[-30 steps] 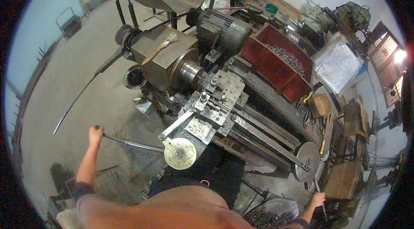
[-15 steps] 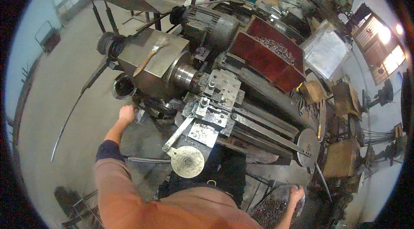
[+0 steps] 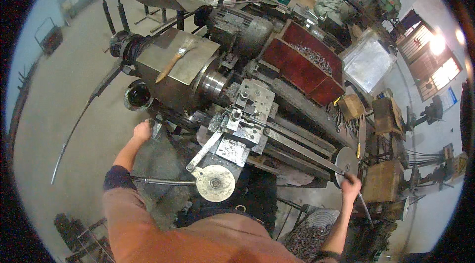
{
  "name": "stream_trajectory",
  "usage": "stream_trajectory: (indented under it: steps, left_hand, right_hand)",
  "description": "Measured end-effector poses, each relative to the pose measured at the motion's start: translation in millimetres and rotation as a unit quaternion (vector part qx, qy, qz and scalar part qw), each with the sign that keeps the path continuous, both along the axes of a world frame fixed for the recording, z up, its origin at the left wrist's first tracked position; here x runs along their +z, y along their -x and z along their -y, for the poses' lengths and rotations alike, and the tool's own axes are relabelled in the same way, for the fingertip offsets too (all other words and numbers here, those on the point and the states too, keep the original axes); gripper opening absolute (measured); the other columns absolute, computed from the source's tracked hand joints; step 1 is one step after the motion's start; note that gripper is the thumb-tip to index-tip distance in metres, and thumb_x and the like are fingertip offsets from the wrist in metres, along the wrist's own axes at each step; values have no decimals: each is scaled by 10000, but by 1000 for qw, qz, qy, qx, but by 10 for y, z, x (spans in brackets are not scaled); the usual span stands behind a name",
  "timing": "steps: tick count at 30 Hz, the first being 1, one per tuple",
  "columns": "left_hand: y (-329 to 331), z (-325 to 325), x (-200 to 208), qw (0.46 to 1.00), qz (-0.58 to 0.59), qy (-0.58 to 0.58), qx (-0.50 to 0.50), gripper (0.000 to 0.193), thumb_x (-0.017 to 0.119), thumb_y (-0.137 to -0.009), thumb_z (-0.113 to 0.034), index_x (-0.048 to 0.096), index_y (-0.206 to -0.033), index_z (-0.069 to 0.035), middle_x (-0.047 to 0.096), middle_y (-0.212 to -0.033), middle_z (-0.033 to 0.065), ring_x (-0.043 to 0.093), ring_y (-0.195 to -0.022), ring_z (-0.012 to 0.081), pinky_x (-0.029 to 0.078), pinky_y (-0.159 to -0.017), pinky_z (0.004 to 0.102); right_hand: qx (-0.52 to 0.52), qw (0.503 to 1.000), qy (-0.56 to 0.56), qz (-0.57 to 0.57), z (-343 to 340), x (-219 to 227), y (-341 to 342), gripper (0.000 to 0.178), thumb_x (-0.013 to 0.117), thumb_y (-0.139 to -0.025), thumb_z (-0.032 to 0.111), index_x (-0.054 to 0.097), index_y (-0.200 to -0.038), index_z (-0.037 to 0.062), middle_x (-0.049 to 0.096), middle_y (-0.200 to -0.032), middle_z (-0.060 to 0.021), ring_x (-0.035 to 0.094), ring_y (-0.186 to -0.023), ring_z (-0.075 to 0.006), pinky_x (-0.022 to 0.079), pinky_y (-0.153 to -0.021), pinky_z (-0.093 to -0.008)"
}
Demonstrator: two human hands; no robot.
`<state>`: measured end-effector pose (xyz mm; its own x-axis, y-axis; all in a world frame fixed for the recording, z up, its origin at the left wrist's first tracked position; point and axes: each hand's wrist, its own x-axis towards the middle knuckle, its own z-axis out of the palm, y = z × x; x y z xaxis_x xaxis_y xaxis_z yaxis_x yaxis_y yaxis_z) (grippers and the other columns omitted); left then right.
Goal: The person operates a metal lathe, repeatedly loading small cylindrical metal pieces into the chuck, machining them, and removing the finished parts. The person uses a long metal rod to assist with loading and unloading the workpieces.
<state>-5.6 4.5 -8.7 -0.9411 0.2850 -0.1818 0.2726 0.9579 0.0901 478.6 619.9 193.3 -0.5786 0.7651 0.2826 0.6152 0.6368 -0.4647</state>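
My left hand (image 3: 142,130) is closed at the lathe's left side, against a shiny metal piece (image 3: 156,129); what its fingers wrap is hidden. At the front right, my right hand (image 3: 351,187) is raised beside the round metal disc (image 3: 345,162) with its fingers curled. Those fingers look dark, and anything in them is too small to make out. Between my arms is the lathe's tool slide (image 3: 243,133). A flat link joins it to a pale round plate (image 3: 215,184), from which a steel lever (image 3: 166,182) runs left under my forearm.
A basin of small dark metal parts (image 3: 309,236) sits below my right forearm. A wood-handled brush (image 3: 170,66) lies on the headstock (image 3: 200,52). Behind the slide is a red box (image 3: 284,60) with small metal pieces. A long rod (image 3: 74,124) sticks out at the left.
My right hand has risen from the basin of parts up to the round disc. The left hand stays at nearly the same place by the lathe. The view has shifted slightly.
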Motion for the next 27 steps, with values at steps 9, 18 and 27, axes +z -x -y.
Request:
stream_trajectory:
  steps: [9, 18, 27]
  left_hand:
    - [-193, 718, 2139, 952, -254, -166, 53, 250, 533, -844, -256, 601, -972, -53, 630, -910, 171, 608, -846, 336, 480, -719, 426]
    - [-1275, 1370, 1956, 923, -243, -38, 297, 408, 555, -801, -434, 597, -957, -59, 629, -802, 182, 608, -777, 370, 473, -667, 445]
    - [-1619, 723, 2142, 957, -216, -2, 196, 321, 635, -757, -343, 550, -825, -42, 603, -712, 165, 593, -700, 366, 467, -629, 453]
  right_hand:
    - [461, 883, 33, -75, 1617, 1059, 3037, 389, 641, -576, 152, 662, -952, 52, 642, -928, -167, 612, -883, -299, 481, -794, -345]
    - [460, 866, -37, 192, 2511, 754, 4066, 287, 634, -562, 221, 667, -757, 13, 641, -807, -208, 638, -783, -342, 515, -739, -394]
    - [506, 850, -143, 17, 2352, 974, 3734, 167, 621, -534, 165, 681, -647, 57, 641, -777, -125, 572, -818, -291, 475, -727, -358]
